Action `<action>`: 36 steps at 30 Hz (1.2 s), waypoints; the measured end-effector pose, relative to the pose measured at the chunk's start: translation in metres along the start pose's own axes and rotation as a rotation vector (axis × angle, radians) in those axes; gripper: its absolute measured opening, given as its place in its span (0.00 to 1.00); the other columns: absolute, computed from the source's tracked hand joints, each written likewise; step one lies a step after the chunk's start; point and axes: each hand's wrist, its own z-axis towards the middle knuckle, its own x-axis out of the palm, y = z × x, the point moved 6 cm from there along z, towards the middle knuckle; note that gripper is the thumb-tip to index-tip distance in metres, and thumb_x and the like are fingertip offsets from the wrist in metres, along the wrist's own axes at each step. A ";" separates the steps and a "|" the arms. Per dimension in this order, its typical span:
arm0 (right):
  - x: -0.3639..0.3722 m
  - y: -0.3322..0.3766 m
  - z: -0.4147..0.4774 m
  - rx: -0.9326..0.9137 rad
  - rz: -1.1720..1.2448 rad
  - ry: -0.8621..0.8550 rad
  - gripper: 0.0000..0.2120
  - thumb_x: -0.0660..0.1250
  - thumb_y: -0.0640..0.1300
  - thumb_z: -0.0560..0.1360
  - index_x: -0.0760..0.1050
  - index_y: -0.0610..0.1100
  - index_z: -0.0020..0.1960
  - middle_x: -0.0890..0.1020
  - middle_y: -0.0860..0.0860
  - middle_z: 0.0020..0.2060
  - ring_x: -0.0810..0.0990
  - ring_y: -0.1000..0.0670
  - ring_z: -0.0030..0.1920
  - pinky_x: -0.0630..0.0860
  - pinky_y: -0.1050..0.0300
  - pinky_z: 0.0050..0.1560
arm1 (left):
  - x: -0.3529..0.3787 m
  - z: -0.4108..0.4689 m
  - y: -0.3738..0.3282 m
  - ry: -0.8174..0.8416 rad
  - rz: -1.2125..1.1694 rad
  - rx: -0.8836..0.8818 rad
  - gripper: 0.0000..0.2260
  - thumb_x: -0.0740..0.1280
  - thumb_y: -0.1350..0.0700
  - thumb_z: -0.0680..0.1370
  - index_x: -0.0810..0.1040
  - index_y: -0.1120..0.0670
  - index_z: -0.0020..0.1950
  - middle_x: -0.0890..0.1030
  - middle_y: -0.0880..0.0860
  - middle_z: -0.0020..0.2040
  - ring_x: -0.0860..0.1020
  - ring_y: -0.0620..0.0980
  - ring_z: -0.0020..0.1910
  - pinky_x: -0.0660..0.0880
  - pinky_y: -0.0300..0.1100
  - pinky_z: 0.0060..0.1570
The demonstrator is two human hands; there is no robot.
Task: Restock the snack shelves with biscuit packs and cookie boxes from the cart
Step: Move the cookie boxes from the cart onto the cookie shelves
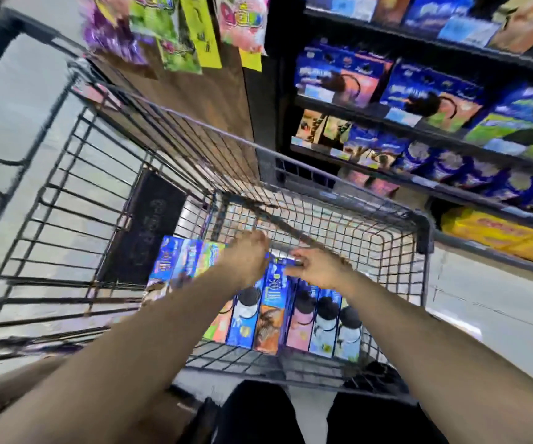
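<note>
Inside a black wire cart (348,203), several cookie boxes (300,318) stand on edge in a row, blue, orange and pink. More blue boxes (178,257) lie further left in the basket. Both my hands reach down onto the far tops of the row. My left hand (246,257) is curled over the box tops at the left end. My right hand (314,267) has its fingers on the top edge of a blue box (274,283). The frame is blurred, so neither grip is plain.
Snack shelves (419,129) on the right hold blue cookie boxes, blue biscuit packs and yellow boxes (499,235) at the bottom. Hanging candy bags (175,30) cover a wooden end panel ahead. A dark board (143,232) leans inside the cart's left side.
</note>
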 end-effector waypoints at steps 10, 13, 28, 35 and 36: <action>0.057 -0.024 0.049 0.068 0.041 0.072 0.39 0.72 0.72 0.63 0.73 0.49 0.65 0.77 0.48 0.62 0.77 0.46 0.62 0.75 0.50 0.63 | 0.068 0.000 0.014 -0.064 -0.007 -0.011 0.33 0.71 0.52 0.74 0.60 0.49 0.76 0.56 0.52 0.77 0.56 0.56 0.75 0.66 0.57 0.69; 0.059 -0.027 0.044 0.069 0.134 0.047 0.47 0.70 0.76 0.57 0.70 0.50 0.67 0.72 0.51 0.62 0.74 0.48 0.63 0.73 0.47 0.65 | 0.070 0.003 0.016 -0.062 -0.008 -0.018 0.32 0.72 0.52 0.76 0.60 0.47 0.76 0.56 0.50 0.77 0.57 0.55 0.76 0.61 0.56 0.73; 0.011 -0.043 -0.046 0.162 0.873 -0.043 0.59 0.83 0.47 0.64 0.46 0.51 0.82 0.80 0.49 0.63 0.83 0.53 0.55 0.80 0.56 0.56 | -0.033 0.004 -0.023 0.040 -0.722 -0.097 0.10 0.63 0.54 0.83 0.78 0.48 0.64 0.80 0.53 0.61 0.81 0.58 0.55 0.78 0.49 0.53; -0.183 -0.079 -0.163 -0.001 0.806 -0.024 0.58 0.85 0.52 0.59 0.51 0.60 0.78 0.81 0.49 0.65 0.80 0.50 0.63 0.73 0.43 0.69 | -0.147 0.014 -0.198 0.385 -1.233 0.092 0.27 0.78 0.37 0.68 0.76 0.35 0.65 0.81 0.44 0.64 0.80 0.51 0.62 0.74 0.55 0.61; -0.205 -0.087 -0.180 -0.050 0.800 -0.024 0.51 0.84 0.50 0.61 0.54 0.63 0.72 0.84 0.55 0.59 0.82 0.54 0.60 0.74 0.44 0.68 | -0.156 0.017 -0.224 0.386 -1.221 0.125 0.26 0.78 0.39 0.69 0.76 0.37 0.66 0.82 0.46 0.63 0.82 0.50 0.60 0.74 0.55 0.61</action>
